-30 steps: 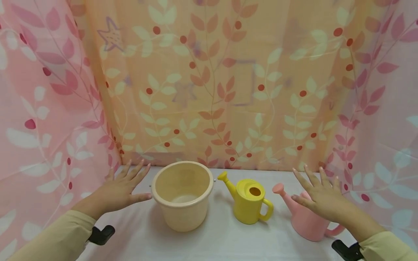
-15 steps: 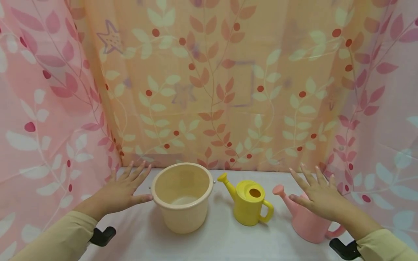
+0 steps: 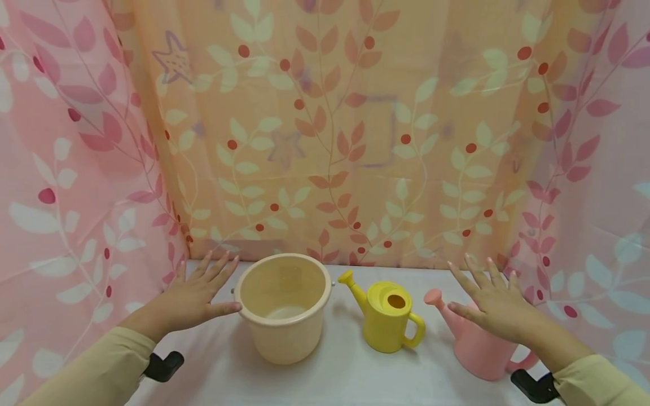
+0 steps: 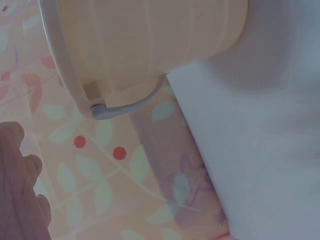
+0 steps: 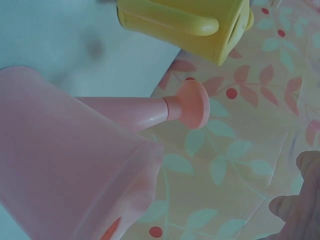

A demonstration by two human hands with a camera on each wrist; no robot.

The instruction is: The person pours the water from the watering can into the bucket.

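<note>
My left hand (image 3: 190, 299) is held up beside the cream bucket (image 3: 286, 338), fingers spread and straight. Its thumb tip overlaps the bucket's rim in the head view; whether it touches I cannot tell. The left wrist view shows the bucket's grey handle (image 4: 130, 106) hanging at its far side. Over the pink watering can (image 3: 479, 349) my right hand (image 3: 500, 307) hovers with spread fingers, hiding part of the can's top. Between bucket and pink can stands a yellow watering can (image 3: 387, 327), upright, spout pointing left. Neither hand holds anything.
Everything stands on a white tabletop (image 3: 350, 378). An orange leaf-patterned curtain (image 3: 330, 141) hangs along the table's back edge. Pink patterned curtains enclose the left side (image 3: 76, 169) and the right side (image 3: 599, 186).
My left hand has shifted slightly right, toward the bucket's rim. The right hand has drifted a little left. Bucket and both watering cans stay in place.
</note>
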